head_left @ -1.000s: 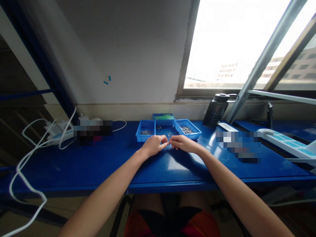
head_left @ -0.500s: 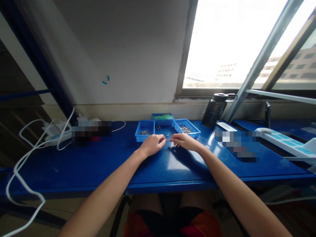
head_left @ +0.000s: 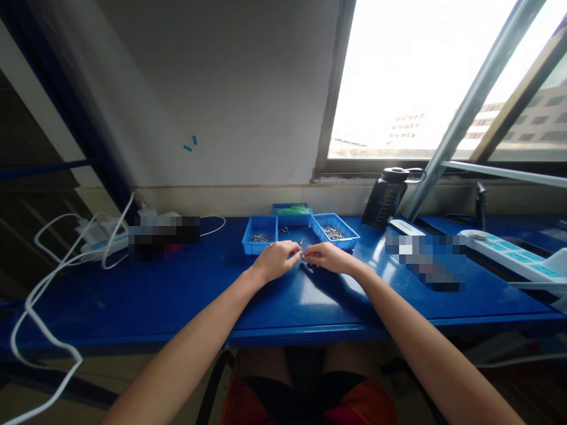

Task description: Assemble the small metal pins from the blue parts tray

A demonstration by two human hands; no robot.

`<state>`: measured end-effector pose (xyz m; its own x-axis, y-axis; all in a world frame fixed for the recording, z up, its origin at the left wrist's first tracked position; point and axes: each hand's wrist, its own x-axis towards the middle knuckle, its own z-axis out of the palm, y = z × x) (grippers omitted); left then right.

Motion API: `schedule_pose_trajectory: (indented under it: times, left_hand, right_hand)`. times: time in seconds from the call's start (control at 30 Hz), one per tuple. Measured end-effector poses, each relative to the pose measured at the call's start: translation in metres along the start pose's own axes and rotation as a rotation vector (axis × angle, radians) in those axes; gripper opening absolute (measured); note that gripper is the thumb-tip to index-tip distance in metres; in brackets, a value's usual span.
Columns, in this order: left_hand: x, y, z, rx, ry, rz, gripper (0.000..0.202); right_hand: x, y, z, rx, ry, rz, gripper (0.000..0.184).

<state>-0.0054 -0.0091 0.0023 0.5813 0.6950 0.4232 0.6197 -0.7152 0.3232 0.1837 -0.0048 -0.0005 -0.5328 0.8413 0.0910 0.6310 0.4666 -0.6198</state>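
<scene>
My left hand (head_left: 275, 260) and my right hand (head_left: 325, 257) meet fingertip to fingertip over the blue bench (head_left: 177, 289), both pinched on a tiny metal part (head_left: 302, 254) too small to name. Just behind them stand small blue trays: a left tray (head_left: 260, 233) with metal pins, a right tray (head_left: 333, 231) with more metal pieces, and a back tray (head_left: 292, 211) with something green. A few loose pins (head_left: 302, 241) lie between the trays.
A dark water bottle (head_left: 385, 197) stands at the back right by the window. White cables and a power strip (head_left: 95, 236) lie at the left. Another power strip (head_left: 509, 254) sits at the far right. Two blurred items rest on the bench.
The hands parted slightly half a second ago with a thin pin stretched between them, and now the fingertips are together again.
</scene>
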Motion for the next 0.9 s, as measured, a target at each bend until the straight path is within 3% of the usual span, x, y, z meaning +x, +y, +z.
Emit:
schedule_pose_trajectory:
  times: [0.3,0.63,0.9]
  left_hand:
    - [-0.001,-0.009,0.004,0.033,-0.072,-0.161,0.027]
    - [-0.002,-0.009,0.009,-0.015,-0.14,-0.163,0.022]
    - [-0.001,-0.01,0.006,0.01,-0.105,-0.153,0.023]
  right_hand:
    - [0.001,0.002,-0.007,-0.064,0.196,-0.016,0.028]
    - [-0.002,-0.018,0.003,-0.068,0.2,-0.161,0.025]
    - [0.003,-0.003,-0.002,-0.131,0.287,-0.109,0.024]
